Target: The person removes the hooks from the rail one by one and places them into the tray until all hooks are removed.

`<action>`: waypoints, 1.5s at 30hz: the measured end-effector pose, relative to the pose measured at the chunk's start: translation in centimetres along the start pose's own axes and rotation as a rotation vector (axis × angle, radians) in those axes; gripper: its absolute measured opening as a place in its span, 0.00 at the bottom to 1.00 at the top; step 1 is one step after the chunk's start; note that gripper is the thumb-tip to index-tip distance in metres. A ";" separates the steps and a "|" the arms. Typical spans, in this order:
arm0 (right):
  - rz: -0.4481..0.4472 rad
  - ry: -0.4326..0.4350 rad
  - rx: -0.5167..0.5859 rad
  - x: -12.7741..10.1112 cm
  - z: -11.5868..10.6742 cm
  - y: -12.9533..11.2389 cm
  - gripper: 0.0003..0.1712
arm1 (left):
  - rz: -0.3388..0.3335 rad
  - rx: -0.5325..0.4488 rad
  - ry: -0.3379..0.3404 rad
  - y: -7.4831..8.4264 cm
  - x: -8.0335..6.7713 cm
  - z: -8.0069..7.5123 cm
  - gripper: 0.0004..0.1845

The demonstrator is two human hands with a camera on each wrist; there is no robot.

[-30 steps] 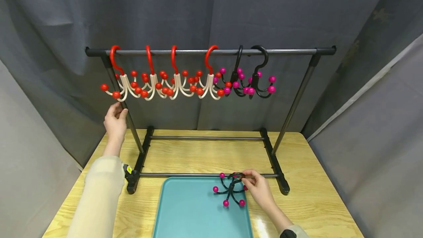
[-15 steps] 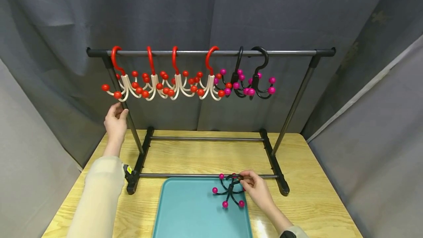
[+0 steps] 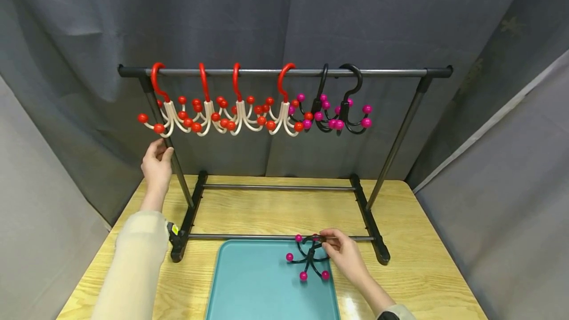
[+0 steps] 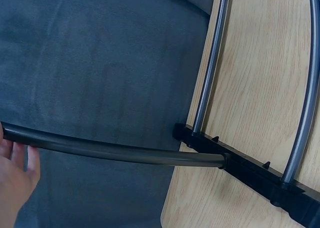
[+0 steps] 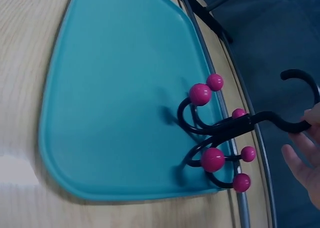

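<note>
Since the earlier head frames, the right hand point(image 3: 348, 258) has shifted slightly left at the hook of the black octopus hanger point(image 3: 311, 256), which has barely moved. In the right wrist view we see six glossy pink balls on curved black arms, and the hook's free tip; in the head view fingers cover part of this. Only the head view shows us the red-and-white hangers point(image 3: 240, 112) along the top rail point(image 3: 262, 72). The black hanger sits at the lower centre-right, over the turquoise tray's point(image 3: 262, 285) upper right corner, just left of the right hand, whose thumb and fingers pinch its hook. At centre-left, the left hand point(image 3: 156, 169) grips the rack's left post point(image 3: 179, 169).
</note>
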State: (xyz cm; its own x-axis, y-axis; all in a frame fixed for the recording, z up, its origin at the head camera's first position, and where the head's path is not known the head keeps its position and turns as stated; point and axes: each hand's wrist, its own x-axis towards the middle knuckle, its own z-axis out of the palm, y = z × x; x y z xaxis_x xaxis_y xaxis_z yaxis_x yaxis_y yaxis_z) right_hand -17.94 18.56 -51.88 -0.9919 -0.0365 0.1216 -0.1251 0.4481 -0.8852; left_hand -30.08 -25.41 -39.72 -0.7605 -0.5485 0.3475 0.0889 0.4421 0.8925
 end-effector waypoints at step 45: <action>-0.635 0.532 -0.211 11.8 -15.1 -20.8 0.14 | 0.012 -0.001 0.017 -0.2 -0.2 0.2 0.19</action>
State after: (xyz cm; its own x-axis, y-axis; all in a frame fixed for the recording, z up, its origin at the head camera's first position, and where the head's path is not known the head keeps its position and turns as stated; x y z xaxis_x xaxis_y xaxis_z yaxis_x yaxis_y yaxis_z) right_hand -26.70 22.32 -25.19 -0.5859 0.0635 0.8079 -0.5949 0.6433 -0.4819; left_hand -30.13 -25.25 -40.02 -0.7487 -0.5549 0.3627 0.0984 0.4480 0.8886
